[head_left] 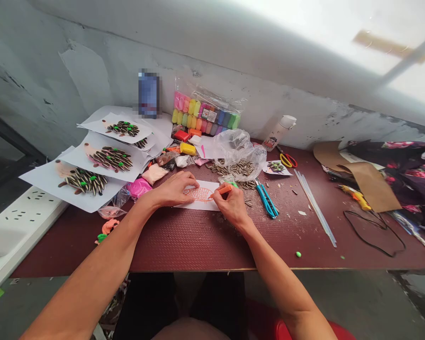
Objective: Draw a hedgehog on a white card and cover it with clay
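Observation:
On the table lies a small sheet of white paper (pixel 193 206) with an orange line drawing (pixel 199 194), a rounded body filled with small marks. My left hand (pixel 175 188) rests over the paper's left part, fingers stretched out and holding nothing; it covers some of the drawing. Pinched in my right hand (pixel 233 202) is an orange marker (pixel 225 189), its tip at the drawing's right end. Just beyond the paper is a heap of striped sunflower seeds (pixel 239 168), partly under a clear plastic bag (pixel 242 148).
Sheets with seed hedgehogs (pixel 109 158) are stacked at left. Behind stand a pack of coloured clay (pixel 203 115) and a white bottle (pixel 279 133). Blue-handled scissors (pixel 267 200), red-yellow scissors (pixel 287 159), glue sticks (pixel 315 208) and a glue gun (pixel 356 197) lie rightward.

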`<state>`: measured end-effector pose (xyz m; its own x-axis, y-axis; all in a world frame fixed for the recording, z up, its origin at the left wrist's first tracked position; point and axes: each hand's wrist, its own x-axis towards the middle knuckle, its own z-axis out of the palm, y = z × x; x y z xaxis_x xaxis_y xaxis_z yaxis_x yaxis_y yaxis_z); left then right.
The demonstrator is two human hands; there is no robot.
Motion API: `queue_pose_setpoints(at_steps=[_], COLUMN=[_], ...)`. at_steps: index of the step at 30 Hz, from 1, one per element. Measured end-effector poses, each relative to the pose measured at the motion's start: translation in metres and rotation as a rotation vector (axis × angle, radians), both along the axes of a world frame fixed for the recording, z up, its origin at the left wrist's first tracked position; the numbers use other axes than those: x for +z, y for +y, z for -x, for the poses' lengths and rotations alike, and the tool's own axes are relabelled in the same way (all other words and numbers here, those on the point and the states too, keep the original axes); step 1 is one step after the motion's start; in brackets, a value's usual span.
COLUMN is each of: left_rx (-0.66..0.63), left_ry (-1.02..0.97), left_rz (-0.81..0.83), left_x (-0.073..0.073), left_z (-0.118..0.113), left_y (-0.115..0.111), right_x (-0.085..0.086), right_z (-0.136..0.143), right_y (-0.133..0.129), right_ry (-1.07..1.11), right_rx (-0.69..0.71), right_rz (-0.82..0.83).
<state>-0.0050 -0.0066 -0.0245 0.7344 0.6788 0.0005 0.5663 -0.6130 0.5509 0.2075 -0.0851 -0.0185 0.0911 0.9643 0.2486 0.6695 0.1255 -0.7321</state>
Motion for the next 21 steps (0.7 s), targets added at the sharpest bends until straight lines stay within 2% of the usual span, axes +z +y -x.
queue_pose_setpoints(at_steps=[7,21], left_rx=[0.002,0.003], left_ry=[-0.004,0.000], left_rz=[-0.007,-0.010], left_x=[-0.0016,-0.0009], left_z=[-0.0001,-0.0003], left_y=[0.0004,0.0002], right_x=[-0.0006,0.0009], right_z=[0.0013,0.0025], right_y=[-0.0012,-0.0020], right_ry=[-0.028,-0.014], right_rx=[0.053,0.036], right_rz=[0.016,0.021])
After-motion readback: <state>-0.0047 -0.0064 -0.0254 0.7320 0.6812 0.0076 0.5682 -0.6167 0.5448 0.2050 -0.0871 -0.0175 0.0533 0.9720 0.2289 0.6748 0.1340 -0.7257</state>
